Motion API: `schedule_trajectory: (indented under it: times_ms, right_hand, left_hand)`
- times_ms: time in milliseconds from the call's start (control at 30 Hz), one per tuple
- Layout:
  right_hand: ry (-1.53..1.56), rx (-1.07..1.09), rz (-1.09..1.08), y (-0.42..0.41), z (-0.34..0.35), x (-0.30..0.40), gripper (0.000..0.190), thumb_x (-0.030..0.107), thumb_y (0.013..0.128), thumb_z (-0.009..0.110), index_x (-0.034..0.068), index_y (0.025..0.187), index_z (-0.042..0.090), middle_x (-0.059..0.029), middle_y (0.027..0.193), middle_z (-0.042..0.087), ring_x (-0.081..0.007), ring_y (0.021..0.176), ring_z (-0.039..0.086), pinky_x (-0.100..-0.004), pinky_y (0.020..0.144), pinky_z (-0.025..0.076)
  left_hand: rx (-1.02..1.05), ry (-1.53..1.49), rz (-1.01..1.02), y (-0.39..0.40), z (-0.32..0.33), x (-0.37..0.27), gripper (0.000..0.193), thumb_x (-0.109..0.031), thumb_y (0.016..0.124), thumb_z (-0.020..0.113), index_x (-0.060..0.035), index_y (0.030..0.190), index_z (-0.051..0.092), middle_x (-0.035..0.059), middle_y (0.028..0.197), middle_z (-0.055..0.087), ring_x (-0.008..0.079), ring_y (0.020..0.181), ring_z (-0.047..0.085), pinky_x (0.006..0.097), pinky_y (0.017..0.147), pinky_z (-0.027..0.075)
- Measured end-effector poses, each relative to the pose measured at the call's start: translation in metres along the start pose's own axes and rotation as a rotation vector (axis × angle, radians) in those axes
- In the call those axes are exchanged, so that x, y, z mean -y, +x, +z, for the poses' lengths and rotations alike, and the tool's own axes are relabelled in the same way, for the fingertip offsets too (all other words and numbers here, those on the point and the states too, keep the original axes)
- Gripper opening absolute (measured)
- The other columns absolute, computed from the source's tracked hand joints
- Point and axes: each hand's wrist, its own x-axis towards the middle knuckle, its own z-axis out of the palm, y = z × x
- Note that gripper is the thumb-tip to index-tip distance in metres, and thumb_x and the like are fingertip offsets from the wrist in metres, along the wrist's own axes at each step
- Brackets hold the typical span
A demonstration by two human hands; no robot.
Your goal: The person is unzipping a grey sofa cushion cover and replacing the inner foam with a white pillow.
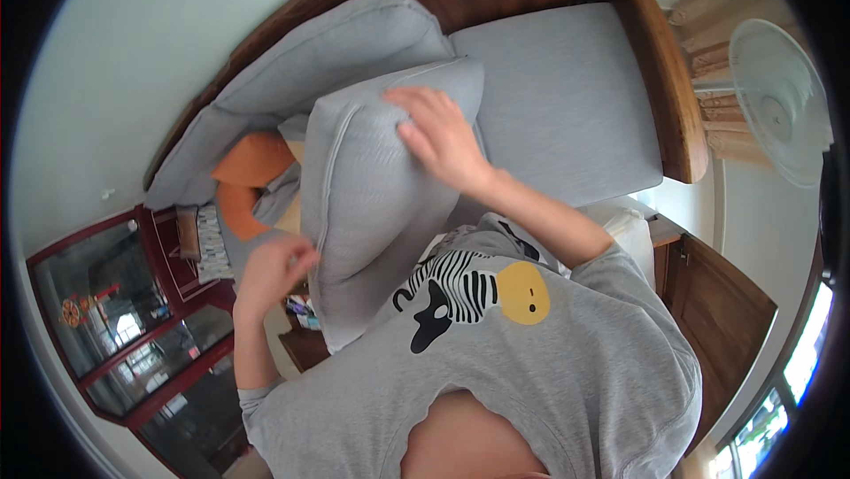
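Observation:
A large grey fabric cushion [392, 187] stands tilted in front of me, propped between my chest and the sofa. My right hand [441, 140] lies on its upper face, fingers somewhat spread and not closed around it. At the cushion's left edge is my left hand [275, 270], slightly blurred, its fingers bent; whether they grip the edge cannot be told. Behind, a grey back cushion [332, 47] leans on the sofa's wooden back. To the right lies a flat grey seat cushion [564, 100]. Orange fabric [255, 160] shows left of the tilted cushion.
The sofa's wooden armrest [671, 80] bounds the seat on the right, with an electric fan [773, 104] beyond it. A dark red glass-fronted cabinet [99, 300] stands at the left. An open wooden cabinet door [717, 319] is at the lower right.

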Motion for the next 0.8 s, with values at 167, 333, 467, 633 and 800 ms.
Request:
schedule_trajectory:
  times_ms: [167,333,467,633,800]
  right_hand:
    - [-0.041,0.166,-0.124,-0.032,0.038,0.053,0.055,0.03,0.088,0.059,0.007,0.136,0.05,-0.0136,0.137,0.049,-0.0334,0.123,0.047,-0.045,0.101,0.036]
    - [-0.023,0.275,-0.178,-0.048,0.051,0.072,0.068,0.03,0.08,0.068,0.009,0.141,0.045,-0.0146,0.143,0.043,-0.0336,0.128,0.043,-0.0474,0.102,0.036]
    - [0.065,0.393,-0.276,-0.055,0.055,0.08,0.073,0.03,0.078,0.07,0.011,0.143,0.043,-0.0144,0.146,0.041,-0.0331,0.128,0.044,-0.0472,0.103,0.036]
    - [0.205,0.527,-0.333,-0.066,0.062,0.065,0.063,0.025,0.083,0.067,0.011,0.141,0.046,-0.0121,0.142,0.046,-0.0305,0.125,0.048,-0.0455,0.104,0.037]
    - [0.172,0.155,0.076,-0.039,0.052,-0.069,0.025,0.002,0.089,0.051,0.006,0.109,0.066,-0.0108,0.11,0.062,-0.0271,0.096,0.061,-0.0369,0.083,0.05]
  left_hand:
    - [-0.603,-0.258,0.133,0.007,0.025,-0.004,0.027,-0.016,0.082,0.072,-0.0033,0.093,0.051,0.0104,0.083,0.051,0.0249,0.073,0.054,0.0362,0.065,0.045]
    - [-0.728,-0.251,0.115,-0.004,0.039,0.006,0.028,-0.016,0.082,0.072,-0.0031,0.093,0.049,0.0095,0.081,0.045,0.0227,0.068,0.047,0.0345,0.064,0.041]
    - [-0.836,-0.173,0.109,-0.012,0.043,0.007,0.026,-0.017,0.085,0.069,-0.002,0.093,0.049,0.0083,0.081,0.043,0.021,0.069,0.045,0.0329,0.065,0.04]
    - [-0.721,-0.125,-0.027,-0.031,0.044,0.01,0.021,-0.009,0.085,0.069,-0.0026,0.088,0.05,0.01,0.08,0.045,0.026,0.069,0.047,0.0353,0.063,0.04]
    - [-0.717,0.064,0.016,-0.058,0.061,0.018,0.018,-0.003,0.082,0.068,-0.002,0.088,0.051,0.0128,0.083,0.051,0.0326,0.075,0.053,0.0398,0.065,0.043]
